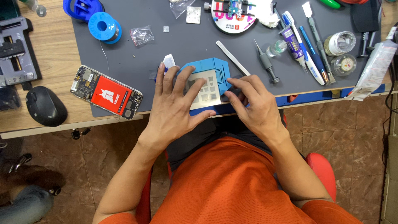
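Left hand: the left hand point(176, 108) lay flat with fingers spread, fingertips pressing on the silver perforated metal stencil plate point(206, 92).
Right hand: the right hand point(253, 105) had fingers curled close together, tips touching the plate's edge at its 3 o'clock side; it pinched nothing that could be seen.
Plate: it sat on the blue plastic angular jig block point(217, 70), at the near edge of the dark grey rubber work mat point(186, 41).
At 9 o'clock: an opened phone with red battery and bare circuit boards point(106, 92), well apart from the block.
At 1 o'clock: a thin flat metal pry strip point(232, 57), near the block.
Far 9 o'clock: a black rounded computer mouse point(45, 106) on the wooden table point(54, 62).
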